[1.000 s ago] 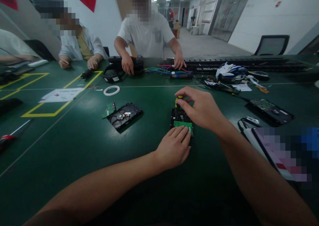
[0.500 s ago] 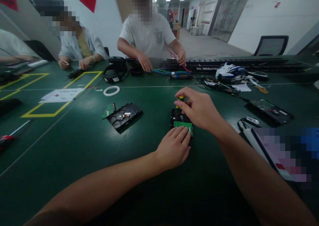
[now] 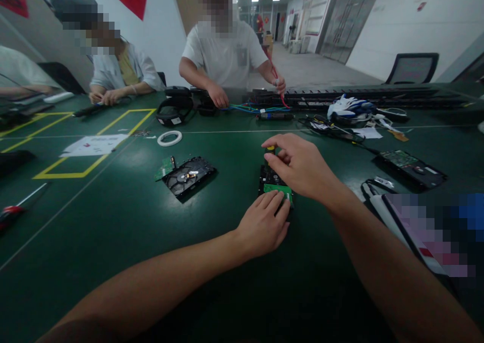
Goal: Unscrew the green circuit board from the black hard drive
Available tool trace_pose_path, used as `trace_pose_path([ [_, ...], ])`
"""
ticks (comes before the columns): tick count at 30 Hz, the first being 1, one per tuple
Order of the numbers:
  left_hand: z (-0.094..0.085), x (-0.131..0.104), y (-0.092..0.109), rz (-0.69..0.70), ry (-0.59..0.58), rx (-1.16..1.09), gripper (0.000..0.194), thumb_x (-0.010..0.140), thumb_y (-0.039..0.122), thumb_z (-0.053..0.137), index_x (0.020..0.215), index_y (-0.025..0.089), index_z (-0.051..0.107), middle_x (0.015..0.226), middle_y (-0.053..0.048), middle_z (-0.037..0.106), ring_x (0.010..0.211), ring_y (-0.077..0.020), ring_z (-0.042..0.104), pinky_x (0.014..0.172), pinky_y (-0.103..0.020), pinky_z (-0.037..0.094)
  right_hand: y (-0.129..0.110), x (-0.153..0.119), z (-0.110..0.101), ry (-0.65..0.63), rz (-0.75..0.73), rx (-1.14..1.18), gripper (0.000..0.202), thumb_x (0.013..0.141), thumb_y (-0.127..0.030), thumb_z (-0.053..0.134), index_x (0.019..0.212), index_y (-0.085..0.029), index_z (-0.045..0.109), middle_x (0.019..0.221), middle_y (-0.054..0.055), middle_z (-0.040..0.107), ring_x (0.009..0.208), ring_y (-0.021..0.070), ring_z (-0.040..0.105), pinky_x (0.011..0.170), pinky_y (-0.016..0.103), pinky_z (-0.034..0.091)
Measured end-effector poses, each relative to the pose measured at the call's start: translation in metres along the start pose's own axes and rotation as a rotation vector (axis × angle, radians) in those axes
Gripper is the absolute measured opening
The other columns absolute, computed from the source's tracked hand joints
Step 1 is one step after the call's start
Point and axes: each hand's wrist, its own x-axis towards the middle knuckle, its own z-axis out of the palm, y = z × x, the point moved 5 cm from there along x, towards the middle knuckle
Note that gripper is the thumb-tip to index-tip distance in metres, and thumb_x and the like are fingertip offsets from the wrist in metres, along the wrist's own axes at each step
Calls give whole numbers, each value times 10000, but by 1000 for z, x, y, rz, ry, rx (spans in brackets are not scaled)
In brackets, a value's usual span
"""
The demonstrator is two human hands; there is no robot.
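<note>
At five o'clock, the left hand (image 3: 262,225) is hiding part of a drive (image 3: 275,186); at nine, the view's edge is cutting off a screwdriver (image 3: 13,210).

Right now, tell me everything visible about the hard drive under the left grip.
The hard drive is a black, boxy unit, metallic-looking, with a green circuit board across its upper face. It lies flat on the green table. The left grip rests over its near end, hiding that part. An upright yellow-topped tool, pinched by the right grip, stands at its far part; the tip is hidden.
</note>
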Motion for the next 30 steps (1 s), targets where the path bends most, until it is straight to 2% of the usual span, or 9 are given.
trace_pose_path([
  [4, -1, 0, 0, -9, 4, -5, 530, 1031, 376, 498, 1469, 78, 500, 1516, -219, 517, 1432, -366, 476, 1199, -505, 414, 0, 1, -3, -7, -12, -22, 142, 966, -313, 611, 1024, -229, 710, 1014, 60, 724, 881, 221, 641, 817, 357, 451],
  [11, -3, 1, -1, -64, 8, -23, 497, 1000, 371, 545, 1425, 115, 523, 1416, -202, 552, 1350, -367, 512, 1145, -527, 457, 1, -1, -7, 2, 45, -18, 218, 952, -196, 590, 1149, -204, 684, 1045, 70, 756, 879, 228, 681, 800, 348, 458],
  [17, -5, 2, -1, -65, -18, -25, 463, 997, 366, 547, 1389, 120, 549, 1336, -187, 572, 1278, -355, 541, 1108, -509, 487, -1, -1, -4, -14, 10, -17, 234, 947, -144, 548, 1116, -198, 699, 1017, 75, 747, 901, 234, 677, 837, 360, 472],
  [22, -3, 1, -1, -54, 6, -30, 488, 1003, 370, 540, 1407, 96, 537, 1416, -207, 533, 1367, -375, 491, 1176, -509, 433, -2, 1, -5, 25, -75, -16, 201, 941, -150, 567, 1067, -196, 717, 1089, 106, 727, 1042, 261, 651, 944, 392, 466],
  [26, 1, -1, -2, -41, 21, -39, 527, 1006, 380, 537, 1443, 86, 502, 1492, -227, 498, 1447, -387, 438, 1219, -526, 389, -2, 1, -3, 4, -96, 5, 128, 972, -228, 588, 997, -215, 713, 1005, 83, 719, 972, 247, 644, 869, 374, 471],
  [30, 2, -1, -2, -40, 9, -42, 525, 1012, 380, 525, 1448, 89, 495, 1501, -230, 506, 1446, -385, 454, 1218, -538, 392, -5, 0, -3, 2, -91, 7, 99, 956, -203, 602, 991, -209, 695, 1002, 70, 732, 938, 234, 652, 857, 367, 458],
])
